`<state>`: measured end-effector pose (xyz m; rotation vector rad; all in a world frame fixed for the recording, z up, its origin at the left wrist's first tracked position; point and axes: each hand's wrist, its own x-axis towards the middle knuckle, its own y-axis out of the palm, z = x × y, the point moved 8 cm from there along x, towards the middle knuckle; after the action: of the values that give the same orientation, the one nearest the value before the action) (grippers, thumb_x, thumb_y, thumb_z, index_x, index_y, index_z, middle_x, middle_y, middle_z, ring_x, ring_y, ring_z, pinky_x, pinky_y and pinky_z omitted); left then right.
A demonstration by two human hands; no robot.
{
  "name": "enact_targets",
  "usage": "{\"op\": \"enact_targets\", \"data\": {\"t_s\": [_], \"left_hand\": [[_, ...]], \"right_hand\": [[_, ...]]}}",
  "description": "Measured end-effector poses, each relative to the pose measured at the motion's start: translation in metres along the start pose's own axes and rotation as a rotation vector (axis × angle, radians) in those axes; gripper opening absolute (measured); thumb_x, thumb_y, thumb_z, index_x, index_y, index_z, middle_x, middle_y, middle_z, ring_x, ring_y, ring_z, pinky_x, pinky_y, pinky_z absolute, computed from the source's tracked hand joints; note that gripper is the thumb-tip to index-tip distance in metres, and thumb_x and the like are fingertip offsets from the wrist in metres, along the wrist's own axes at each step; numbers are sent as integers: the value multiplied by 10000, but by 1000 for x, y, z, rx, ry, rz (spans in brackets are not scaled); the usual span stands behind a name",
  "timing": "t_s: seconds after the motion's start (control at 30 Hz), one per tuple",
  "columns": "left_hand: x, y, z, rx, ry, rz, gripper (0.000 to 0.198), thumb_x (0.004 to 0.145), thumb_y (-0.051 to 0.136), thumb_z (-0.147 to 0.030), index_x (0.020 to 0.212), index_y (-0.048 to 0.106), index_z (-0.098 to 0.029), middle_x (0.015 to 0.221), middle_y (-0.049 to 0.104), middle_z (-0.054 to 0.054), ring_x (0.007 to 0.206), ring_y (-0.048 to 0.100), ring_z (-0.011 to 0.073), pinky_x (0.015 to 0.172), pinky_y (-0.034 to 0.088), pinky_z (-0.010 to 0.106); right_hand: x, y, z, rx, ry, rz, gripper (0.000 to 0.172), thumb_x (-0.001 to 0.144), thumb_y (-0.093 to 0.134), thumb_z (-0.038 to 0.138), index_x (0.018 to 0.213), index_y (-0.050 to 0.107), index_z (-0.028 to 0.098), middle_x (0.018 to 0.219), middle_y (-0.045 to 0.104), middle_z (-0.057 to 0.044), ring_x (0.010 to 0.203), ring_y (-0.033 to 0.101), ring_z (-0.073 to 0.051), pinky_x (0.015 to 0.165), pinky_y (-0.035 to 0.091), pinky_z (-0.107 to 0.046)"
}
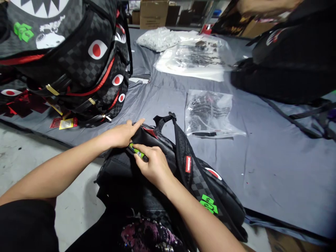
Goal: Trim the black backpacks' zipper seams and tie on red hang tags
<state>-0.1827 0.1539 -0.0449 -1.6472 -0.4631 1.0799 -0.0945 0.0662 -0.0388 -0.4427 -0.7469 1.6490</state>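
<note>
Here, gripping a slim green-and-black tool (139, 152) in the right hand (154, 162), closed around it between thumb and fingers, and aiming it toward the left hand (122, 135) at the upper left end of a dark backpack (165, 152). Resting the left hand there too, partly curled, with index finger stretched out past the edge (impossible to tell from this angle whether also pinching a fold). Keeping the backpack aslant at the front edge of the grey-covered worktop (275, 182), with a shoulder strap (181, 140) looping up over it and bearing a red label (188, 164); lower down, green banknote patches (209, 204). Beyond, just beside the strap, a clear plastic bag (210, 112) of dark parts; farther back, a larger clear bag (194, 57). To the left, a big checkered backpack (84, 70) with red-and-white eye patches. Across to the right, another black bag (288, 70), blurred, below another person's forearm (267, 6). At the very back, a cardboard box (153, 14).
</note>
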Motion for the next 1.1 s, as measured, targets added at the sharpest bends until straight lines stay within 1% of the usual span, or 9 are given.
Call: {"op": "enact_targets", "data": {"t_s": [0.47,0.57,0.63,0.73,0.8,0.83,0.9,1.0,1.1], "left_hand": [[1,3,5,-18,15,-15,897,841,508,-186,1557,-29,-254,1208,523,173,954,663,296,734,473,317],[2,4,6,-40,16,-9,887,844,488,-198,1555,-40,-257,1195,518,169,950,662,297,744,481,327],[2,4,6,-58,27,-7,885,850,492,-218,1553,-43,-267,1203,511,165,980,655,300,767,488,335],[2,5,7,-57,22,-5,881,850,495,-229,1553,-35,-271,1198,509,163,1013,641,307,795,490,351],[3,5,7,-52,17,-1,882,845,493,-223,1554,-30,-268,1188,510,162,1015,638,310,803,488,359],[3,5,7,-53,17,0,885,841,494,-219,1555,-28,-266,1186,510,162,1017,636,311,806,487,360],[3,5,6,-67,15,3,890,834,494,-214,1556,-23,-263,1190,508,164,1013,638,311,809,487,362],[3,4,4,-86,5,4,896,823,485,-198,1557,-25,-251,1194,509,166,1019,640,304,829,487,364],[2,3,2,-79,-6,1,907,806,485,-182,1557,-21,-236,1179,521,161,1035,636,294,847,487,357]], "right_hand": [[1,-2,1,18,24,8,277,883,607,254,1140,706,226,945,775,-30,821,717,-172,825,484,-278],[-3,-27,5,211,-18,-46,221,867,637,279,1062,724,220,1013,764,-28,908,712,-161,842,499,-252],[-15,-68,1,293,-48,-210,171,866,600,243,984,719,208,1099,741,-42,1031,684,-166,909,495,-265],[-45,-143,-39,175,41,-558,244,894,456,170,1014,666,202,1078,730,-62,1039,669,-181,921,505,-332],[-61,-178,-83,-91,192,-691,315,915,370,141,1086,632,178,1005,724,-85,952,673,-192,869,508,-345],[-61,-184,-107,-295,268,-635,321,905,375,123,1101,628,153,1005,715,-105,942,665,-204,860,496,-343],[-52,-176,-163,-749,426,-296,342,878,407,95,1134,633,123,1066,694,-155,1024,629,-258,881,457,-373],[-37,-164,-220,-866,434,-115,293,847,485,85,1078,666,80,1109,669,-217,1070,592,-314,864,421,-388],[-14,-152,-242,-872,357,-57,333,898,512,172,1206,608,89,1260,616,-204,1187,518,-296,899,385,-354]]}}
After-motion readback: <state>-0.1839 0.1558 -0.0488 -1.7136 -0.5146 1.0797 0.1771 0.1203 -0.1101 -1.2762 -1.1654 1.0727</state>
